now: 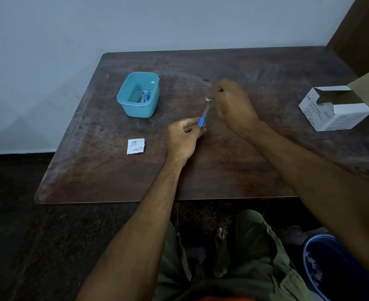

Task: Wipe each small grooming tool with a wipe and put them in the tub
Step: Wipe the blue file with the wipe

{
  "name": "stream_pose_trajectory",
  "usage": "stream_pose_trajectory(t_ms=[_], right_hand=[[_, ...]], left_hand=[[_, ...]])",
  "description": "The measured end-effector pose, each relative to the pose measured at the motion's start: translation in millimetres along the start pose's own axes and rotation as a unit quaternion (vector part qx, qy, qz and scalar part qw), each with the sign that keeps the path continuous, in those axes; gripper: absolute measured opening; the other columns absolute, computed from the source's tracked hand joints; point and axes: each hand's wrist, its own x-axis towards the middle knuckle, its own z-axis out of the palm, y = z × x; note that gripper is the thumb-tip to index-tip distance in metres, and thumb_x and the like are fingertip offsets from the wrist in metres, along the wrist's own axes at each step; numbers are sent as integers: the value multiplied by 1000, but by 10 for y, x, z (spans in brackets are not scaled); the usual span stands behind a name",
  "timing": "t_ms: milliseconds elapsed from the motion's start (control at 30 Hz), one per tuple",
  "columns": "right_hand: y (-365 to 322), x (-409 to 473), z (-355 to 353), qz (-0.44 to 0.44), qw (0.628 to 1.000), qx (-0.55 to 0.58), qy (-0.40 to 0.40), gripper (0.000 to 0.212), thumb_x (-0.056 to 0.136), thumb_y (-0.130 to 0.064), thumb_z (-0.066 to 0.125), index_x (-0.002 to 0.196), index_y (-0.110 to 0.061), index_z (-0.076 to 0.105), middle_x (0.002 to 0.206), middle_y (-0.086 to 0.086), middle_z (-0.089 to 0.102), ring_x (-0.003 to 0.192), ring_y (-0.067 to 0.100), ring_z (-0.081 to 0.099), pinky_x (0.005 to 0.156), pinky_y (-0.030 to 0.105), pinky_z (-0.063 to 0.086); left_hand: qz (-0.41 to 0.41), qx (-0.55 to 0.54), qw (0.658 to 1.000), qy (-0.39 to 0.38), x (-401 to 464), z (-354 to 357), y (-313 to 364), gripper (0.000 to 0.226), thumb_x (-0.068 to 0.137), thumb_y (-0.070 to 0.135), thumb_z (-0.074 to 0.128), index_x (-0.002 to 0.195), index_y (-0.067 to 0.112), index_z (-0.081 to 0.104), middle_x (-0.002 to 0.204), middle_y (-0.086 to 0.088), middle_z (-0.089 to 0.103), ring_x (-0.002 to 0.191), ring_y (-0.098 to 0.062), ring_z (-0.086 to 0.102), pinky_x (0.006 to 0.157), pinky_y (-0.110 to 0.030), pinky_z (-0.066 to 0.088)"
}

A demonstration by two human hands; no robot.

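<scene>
My left hand (pixel 184 135) pinches the blue handle of a slim grooming tool (pixel 204 115) above the middle of the table, its grey metal shaft slanting up to the right. My right hand (pixel 233 103) pinches a small white wipe (pixel 209 98) round the far tip of that shaft. The teal plastic tub (pixel 126 94) stands at the back left of the table with a few metal tools (pixel 145 97) lying in its bottom, one with a blue part.
A torn white wipe sachet (pixel 135 146) lies on the dark wooden table (pixel 114 177) left of my left hand. An open white wipe box (pixel 335 109) sits at the right edge. A blue bin (pixel 309 253) stands on the floor at lower right.
</scene>
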Motion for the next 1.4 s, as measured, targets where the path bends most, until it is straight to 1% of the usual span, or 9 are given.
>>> stream_pose_trajectory(t_ms=[100,200,400,533,700,833,967,1167,1400], right_hand=[[-28,22,-19,130,971,181,85,29,85,1,51,100,-5,75,95,10,72,88,19,62,78,30,50],[-101,9,-21,209,932,284,81,24,87,-5,59,102,-12,75,100,0,74,89,2,66,81,18,53],[-264,-75,17,229,916,324,54,18,88,-7,62,100,-10,76,100,-1,74,88,0,67,81,17,53],[-391,-243,20,207,917,338,43,20,85,-6,61,97,-11,77,86,-2,75,79,7,70,69,21,53],[-346,-174,17,225,911,338,69,21,87,-6,62,103,-10,75,98,0,74,85,-4,64,75,8,49],[-400,-213,12,213,918,329,62,21,86,-3,61,100,-9,76,92,2,75,82,4,69,74,20,55],[-455,-401,31,161,939,302,44,25,86,-1,60,103,-12,75,90,-2,73,75,3,66,72,16,52],[-356,-250,30,160,955,243,56,23,86,-7,60,103,-12,75,94,4,74,84,15,67,75,31,53],[-423,-419,9,26,994,101,-9,26,89,-13,55,109,-13,72,94,10,64,87,31,60,64,38,50]], left_hand=[[-5,-24,1000,-1,-19,-9,43,20,89,-1,61,107,5,69,92,-9,75,86,-17,73,78,-22,57],[-16,-58,998,-9,-34,-25,89,22,90,-3,59,109,3,68,92,-10,75,88,-18,73,79,-21,57],[-45,-122,991,-20,-46,-81,138,23,91,-5,56,111,0,66,97,-13,74,89,-18,73,78,-19,57],[-34,-126,991,-23,-45,-89,142,25,91,-7,55,113,-4,64,98,-15,73,86,-17,73,78,-19,57],[-43,-116,992,-31,-70,-88,163,23,91,-6,55,111,-1,66,98,-15,73,88,-19,73,84,-23,57],[-38,-119,992,-28,-64,-91,162,23,91,-7,55,111,-2,65,95,-12,73,86,-17,73,79,-19,57],[-24,-104,994,-30,-48,-86,143,22,90,-8,55,108,-2,67,89,-8,74,82,-14,72,78,-20,57],[-35,-98,994,-23,-62,-75,153,24,91,-6,55,112,-2,65,93,-10,74,85,-15,72,81,-21,57],[-31,-75,997,-12,-52,-55,145,22,90,-4,58,109,1,68,83,2,74,81,-9,72,79,-21,57]])
